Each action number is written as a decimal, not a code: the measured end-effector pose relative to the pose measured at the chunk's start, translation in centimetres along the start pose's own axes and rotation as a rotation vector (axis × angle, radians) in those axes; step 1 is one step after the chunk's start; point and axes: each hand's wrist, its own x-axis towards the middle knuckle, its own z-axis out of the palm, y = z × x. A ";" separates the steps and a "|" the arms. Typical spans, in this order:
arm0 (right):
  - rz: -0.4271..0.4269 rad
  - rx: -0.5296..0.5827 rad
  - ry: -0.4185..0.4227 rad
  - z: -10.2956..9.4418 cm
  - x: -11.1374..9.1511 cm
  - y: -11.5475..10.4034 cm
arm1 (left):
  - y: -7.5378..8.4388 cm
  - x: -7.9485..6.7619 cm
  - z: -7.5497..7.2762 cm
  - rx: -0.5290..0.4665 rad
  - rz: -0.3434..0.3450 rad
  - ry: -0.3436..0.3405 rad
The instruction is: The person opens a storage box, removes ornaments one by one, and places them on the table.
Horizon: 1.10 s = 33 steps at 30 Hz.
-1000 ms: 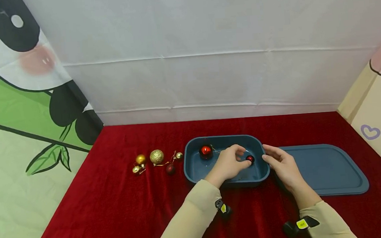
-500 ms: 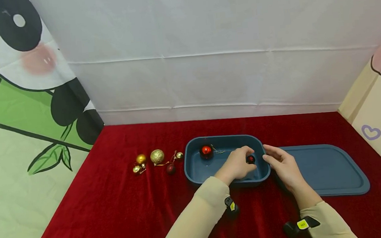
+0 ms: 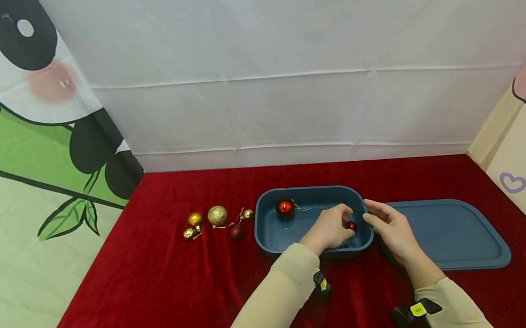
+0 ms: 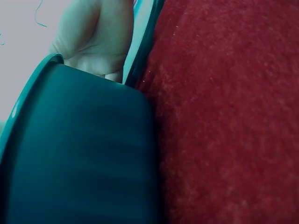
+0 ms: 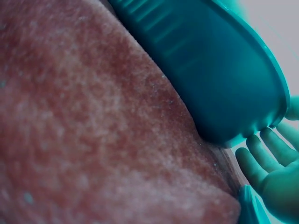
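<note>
My left hand (image 3: pixel 330 226) is inside the blue box (image 3: pixel 316 252), its thumb and fingers spread near a small red bauble (image 3: pixel 351 226) at the right end. The bauble shows beside the fingertips; I cannot see a pinch on it. My right hand (image 3: pixel 392 231) touches the box's right end, thumb and fingers at the rim. In the right wrist view its fingers (image 5: pixel 280 151) are extended against the box wall (image 5: pixel 224 79). A larger shiny red bauble (image 3: pixel 285 209) with a string lies at the box's left end. The left wrist view shows the left palm (image 4: pixel 100 37) above the box wall (image 4: pixel 84 149).
Left of the box lie several gold baubles, a glittery one (image 3: pixel 217 216) among them, and a dark red bauble (image 3: pixel 236 233). The flat blue lid (image 3: pixel 449 234) rests to the right. A red cloth (image 3: pixel 162 295) covers the table; a white backdrop hangs behind.
My left hand has shifted right inside the box. The small red bauble has moved slightly right and toward me. My right hand stays at the box's end.
</note>
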 end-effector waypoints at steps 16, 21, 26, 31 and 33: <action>-0.007 -0.019 -0.002 0.0 -0.1 -0.1 | 0.5 0.3 0.4 0.120 -0.030 0.016; -0.007 -0.023 -0.006 0.0 -0.1 -0.2 | 0.4 0.3 0.6 0.122 -0.030 0.022; -0.001 -0.022 -0.012 -0.1 -0.2 -0.2 | 0.2 0.3 0.6 0.064 -0.031 0.018; -0.002 0.000 -0.013 -0.1 -0.1 -0.1 | 0.1 0.1 0.4 -0.010 -0.023 0.029; -0.003 0.005 -0.009 -0.1 -0.1 0.0 | 0.0 0.1 0.3 -0.033 -0.022 0.036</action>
